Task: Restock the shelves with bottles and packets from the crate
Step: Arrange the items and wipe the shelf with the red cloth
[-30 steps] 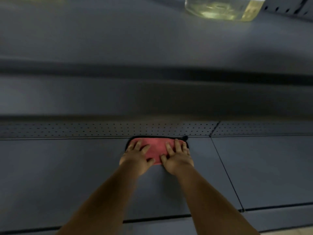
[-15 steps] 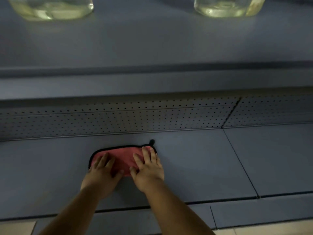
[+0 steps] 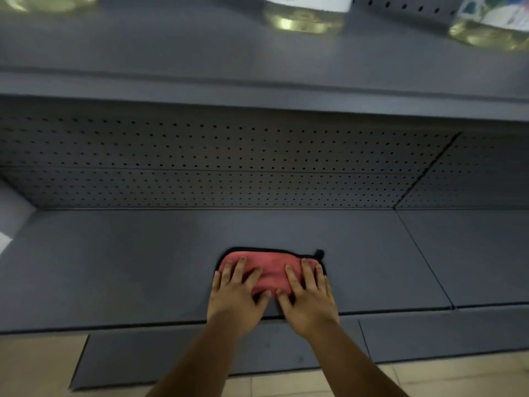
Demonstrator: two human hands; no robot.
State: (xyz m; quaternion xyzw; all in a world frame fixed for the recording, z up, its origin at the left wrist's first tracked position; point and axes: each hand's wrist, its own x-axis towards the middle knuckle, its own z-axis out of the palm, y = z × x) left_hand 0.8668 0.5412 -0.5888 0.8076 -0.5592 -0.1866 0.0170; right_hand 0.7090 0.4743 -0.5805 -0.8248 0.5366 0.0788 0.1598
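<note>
The left hand [image 3: 236,299] is laid flat, fingers spread, on a red cloth [image 3: 270,267]; the right hand [image 3: 307,300] likewise. The cloth is pressed onto the bottom shelf [image 3: 114,267], presumably for wiping before restocking. Bottles [image 3: 305,15] stand above; no crate is seen.

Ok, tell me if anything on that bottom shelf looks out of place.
One thing: a pink cloth with black trim lies on the grey metal bottom shelf, pressed flat under both hands, left hand and right hand. It is cleaning gear, not stock. No spill or damage shows.
</note>
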